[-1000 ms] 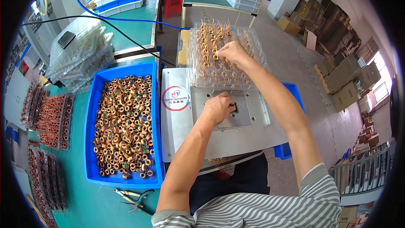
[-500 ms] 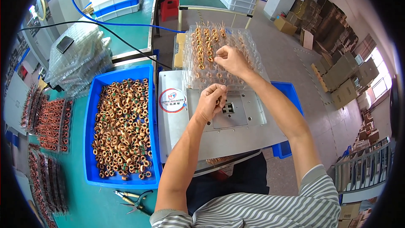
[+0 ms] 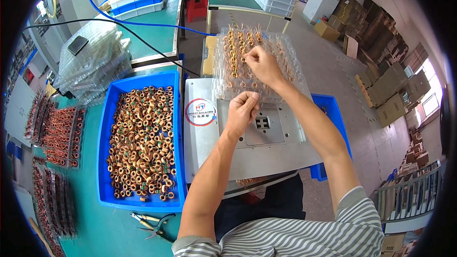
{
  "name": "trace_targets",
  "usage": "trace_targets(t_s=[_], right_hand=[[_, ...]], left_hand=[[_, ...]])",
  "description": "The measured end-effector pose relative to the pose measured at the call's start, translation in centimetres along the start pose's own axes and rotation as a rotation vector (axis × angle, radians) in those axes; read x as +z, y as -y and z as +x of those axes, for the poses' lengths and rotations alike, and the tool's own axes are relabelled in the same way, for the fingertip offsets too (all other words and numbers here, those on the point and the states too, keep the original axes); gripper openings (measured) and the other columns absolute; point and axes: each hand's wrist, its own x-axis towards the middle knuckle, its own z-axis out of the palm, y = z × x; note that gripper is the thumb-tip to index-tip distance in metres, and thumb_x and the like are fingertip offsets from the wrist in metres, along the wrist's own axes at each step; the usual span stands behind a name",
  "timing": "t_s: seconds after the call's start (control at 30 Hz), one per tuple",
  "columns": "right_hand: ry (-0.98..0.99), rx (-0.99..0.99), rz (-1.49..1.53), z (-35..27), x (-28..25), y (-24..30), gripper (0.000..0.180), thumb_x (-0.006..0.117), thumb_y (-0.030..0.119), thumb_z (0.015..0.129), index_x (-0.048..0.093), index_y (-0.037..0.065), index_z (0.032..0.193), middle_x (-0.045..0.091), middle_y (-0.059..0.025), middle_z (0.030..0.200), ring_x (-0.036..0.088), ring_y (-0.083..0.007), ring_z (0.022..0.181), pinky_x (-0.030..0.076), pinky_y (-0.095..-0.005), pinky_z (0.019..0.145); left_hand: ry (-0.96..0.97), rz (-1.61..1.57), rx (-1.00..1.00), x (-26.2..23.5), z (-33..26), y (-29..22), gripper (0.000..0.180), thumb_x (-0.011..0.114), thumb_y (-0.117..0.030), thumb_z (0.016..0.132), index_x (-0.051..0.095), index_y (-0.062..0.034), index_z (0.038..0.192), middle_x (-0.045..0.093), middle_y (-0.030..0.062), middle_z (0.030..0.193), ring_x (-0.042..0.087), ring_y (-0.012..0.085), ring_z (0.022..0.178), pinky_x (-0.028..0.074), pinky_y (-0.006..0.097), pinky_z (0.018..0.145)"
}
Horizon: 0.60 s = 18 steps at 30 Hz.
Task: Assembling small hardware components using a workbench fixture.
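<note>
Hands pinch nearly closed, on what I cannot tell: right hand (image 3: 264, 66) at the copper coils (image 3: 233, 56) on the clear tray (image 3: 218, 84); left hand (image 3: 242, 111), now off the metal plate (image 3: 271, 136), leaves the slot (image 3: 262, 123) rightward exposed.

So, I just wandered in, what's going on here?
A person is working bare-handed with small copper-coloured coils. The right hand is at the coils standing in rows in the clear plastic trays. The left hand, fingers curled together, is over the metal plate, just left of its small square opening; whether it holds anything is hidden. To the left, a blue bin holds a big heap of loose coils.
</note>
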Motion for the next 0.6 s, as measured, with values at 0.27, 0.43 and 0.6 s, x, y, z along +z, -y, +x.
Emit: trace_targets(t_s=[0.27, 0.43, 0.6], right_hand=[[0.369, 0.230, 0.909, -8.2, -4.4, -1.5, 0.014, 0.062, 0.010, 0.092, 0.059, 0.000, 0.100, 0.064, -0.0053, 0.085, 0.060, -0.0109, 0.074, 0.052, -0.0242, 0.067], [0.304, 0.288, 0.913, -11.6, -4.4, -3.3, 0.018, 0.067, 0.006, 0.089, 0.059, -0.002, 0.103, 0.064, -0.0061, 0.085, 0.062, -0.0124, 0.075, 0.053, -0.0257, 0.065], [0.256, 0.301, 0.875, -13.2, -4.2, -4.4, 0.019, 0.068, 0.006, 0.088, 0.060, -0.003, 0.103, 0.065, -0.0078, 0.084, 0.064, -0.0140, 0.074, 0.054, -0.0267, 0.065]], left_hand=[[-0.083, 0.014, 0.167, 0.2, 0.1, -0.4, 0.025, 0.061, -0.027, 0.097, 0.066, -0.0037, 0.105, 0.057, -0.0026, 0.071, 0.043, 0.0035, 0.050, 0.030, 0.019, 0.040], [-0.055, 0.139, 0.126, 0.6, 0.0, 0.1, 0.026, 0.063, -0.024, 0.095, 0.067, -0.0014, 0.107, 0.059, -0.0016, 0.073, 0.046, 0.0031, 0.053, 0.033, 0.019, 0.042], [-0.038, 0.217, 0.109, 0.8, 0.0, 0.6, 0.022, 0.065, -0.022, 0.094, 0.068, -0.0009, 0.099, 0.058, -0.0022, 0.070, 0.046, 0.0030, 0.053, 0.034, 0.020, 0.044]])
